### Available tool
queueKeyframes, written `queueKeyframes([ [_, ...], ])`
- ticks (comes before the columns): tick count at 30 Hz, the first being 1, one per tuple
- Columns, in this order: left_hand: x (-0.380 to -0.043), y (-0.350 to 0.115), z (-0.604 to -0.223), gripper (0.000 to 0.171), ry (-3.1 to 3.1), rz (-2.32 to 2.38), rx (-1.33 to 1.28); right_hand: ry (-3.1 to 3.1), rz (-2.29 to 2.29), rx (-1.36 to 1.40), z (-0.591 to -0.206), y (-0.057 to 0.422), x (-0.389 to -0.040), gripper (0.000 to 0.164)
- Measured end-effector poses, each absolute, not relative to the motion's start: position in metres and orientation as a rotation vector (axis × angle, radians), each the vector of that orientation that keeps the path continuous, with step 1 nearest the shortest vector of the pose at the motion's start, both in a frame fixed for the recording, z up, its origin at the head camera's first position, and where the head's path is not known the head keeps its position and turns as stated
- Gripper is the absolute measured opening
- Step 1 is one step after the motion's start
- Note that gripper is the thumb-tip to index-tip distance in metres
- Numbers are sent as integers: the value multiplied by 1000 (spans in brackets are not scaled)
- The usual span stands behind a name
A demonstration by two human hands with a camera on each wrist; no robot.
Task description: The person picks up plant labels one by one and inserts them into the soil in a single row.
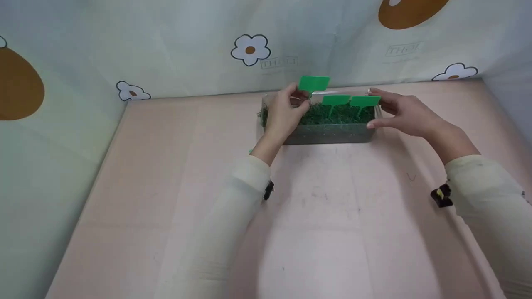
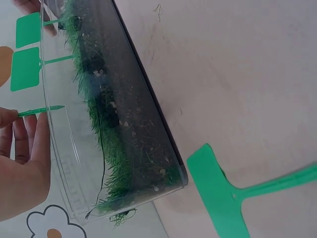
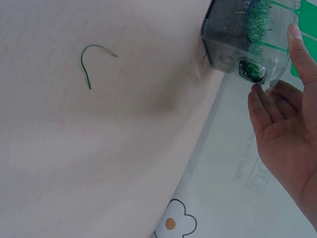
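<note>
My left hand pinches the stem of a green T-shaped plant label over a clear plastic planter box. In the left wrist view, the held label's stem points toward the grass, its tip short of it. Two more green labels, one nearer the middle and one nearer the right end, stand upright in the grass. Around the box's right end, my right hand holds with the thumb at the front corner and the fingers toward the back.
Another green label lies on the pink tabletop, mostly hidden behind my left wrist in the head view. A thin curved strand lies right of the box. Behind the table hangs a flower-patterned cloth.
</note>
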State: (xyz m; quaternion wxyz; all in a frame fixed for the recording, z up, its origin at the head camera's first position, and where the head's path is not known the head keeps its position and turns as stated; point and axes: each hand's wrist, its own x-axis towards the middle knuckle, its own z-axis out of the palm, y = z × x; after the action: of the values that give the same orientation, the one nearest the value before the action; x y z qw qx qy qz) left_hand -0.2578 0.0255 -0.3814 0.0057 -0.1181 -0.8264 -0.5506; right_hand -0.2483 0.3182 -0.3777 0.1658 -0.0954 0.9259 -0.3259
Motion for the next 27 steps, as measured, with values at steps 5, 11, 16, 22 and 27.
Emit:
queueKeyframes([
  [5,-260,26,-382,14,-2617,-1703,-321,2632,-945,-274,-378,318,-249,97],
  [11,-261,28,-383,14,-2668,-1671,-294,2638,-941,-273,-378,318,-248,97],
  [16,-262,29,-385,14,-2701,-1613,-285,2636,-933,-276,-377,318,-247,97],
  [22,-263,30,-385,15,-2750,-1556,-271,2639,-917,-265,-376,319,-247,99],
  [27,-266,32,-385,18,-2796,-1508,-267,2648,-924,-284,-376,319,-246,98],
])
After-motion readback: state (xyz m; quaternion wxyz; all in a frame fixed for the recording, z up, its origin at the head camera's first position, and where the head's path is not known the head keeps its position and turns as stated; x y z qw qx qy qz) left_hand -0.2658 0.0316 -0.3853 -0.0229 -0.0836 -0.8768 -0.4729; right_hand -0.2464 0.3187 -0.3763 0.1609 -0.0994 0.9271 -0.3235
